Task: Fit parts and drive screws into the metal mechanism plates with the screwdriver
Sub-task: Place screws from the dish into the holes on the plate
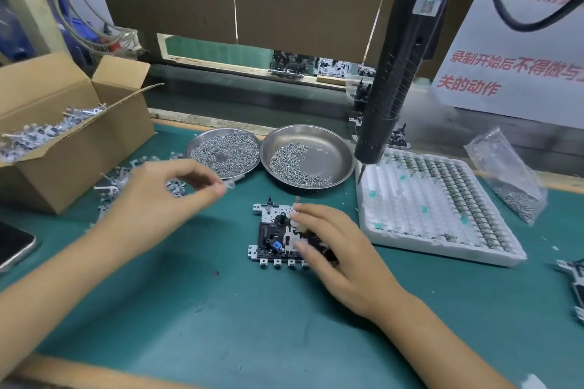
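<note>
Left hand (164,196) hovers raised, thumb and forefinger seemingly pinched together; right hand (328,243) lies palm-down, fingers curled.

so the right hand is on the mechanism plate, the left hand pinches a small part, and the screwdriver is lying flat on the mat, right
Not quite. The screwdriver hangs upright above the white tray, not flat on the mat; the head view shows this. The rest holds: the right hand rests on the mechanism plate, and the left hand pinches a small part.

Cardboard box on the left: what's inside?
The cardboard box holds a heap of small grey metal parts, reaching up near its open rim. The box walls hide whatever lies deeper and the bottom.
</note>
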A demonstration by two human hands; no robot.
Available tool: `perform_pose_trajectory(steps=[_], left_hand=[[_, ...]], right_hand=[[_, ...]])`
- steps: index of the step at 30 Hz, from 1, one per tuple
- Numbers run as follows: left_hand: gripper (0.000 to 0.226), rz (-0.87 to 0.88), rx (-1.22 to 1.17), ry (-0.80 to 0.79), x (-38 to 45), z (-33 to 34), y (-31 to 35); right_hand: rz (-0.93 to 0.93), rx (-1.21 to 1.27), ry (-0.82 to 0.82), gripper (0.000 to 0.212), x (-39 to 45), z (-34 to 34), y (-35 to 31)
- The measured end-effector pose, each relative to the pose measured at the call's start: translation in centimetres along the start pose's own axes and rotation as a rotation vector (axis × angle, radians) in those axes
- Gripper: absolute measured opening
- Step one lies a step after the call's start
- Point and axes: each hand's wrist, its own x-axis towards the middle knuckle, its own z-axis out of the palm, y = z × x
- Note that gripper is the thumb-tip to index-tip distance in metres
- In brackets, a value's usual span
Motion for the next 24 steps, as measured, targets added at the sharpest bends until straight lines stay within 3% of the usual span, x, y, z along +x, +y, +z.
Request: perform_pose_trajectory(steps=[4,7,12,16,24], left_hand=[[0.006,0.081,-0.146,-0.323,-0.2,3.5,2.0],[0.019,0.125,-0.193,-0.442,0.3,5.3,2.3],[0.019,0.103,-0.296,-0.419,0.8,6.8,1.2],[0.018,0.031,-0.365,-0.338,0.0,7.4,0.7],[0.020,-0.073,-0.201,-0.286,-1.0,7.8,0.5]], right_hand=[[0.110,0.136,0.191,0.033,0.4,0.1,-0.1],[0.151,0.145,0.227,0.025,0.6,0.2,0.4],[0.229,0.221,0.319,0.017,0.7,0.4,1.0],[0.259,0.224,0.296,0.017,0.7,0.3,1.1],[0.206,0.207,0.192,0.017,0.3,0.4,0.7]])
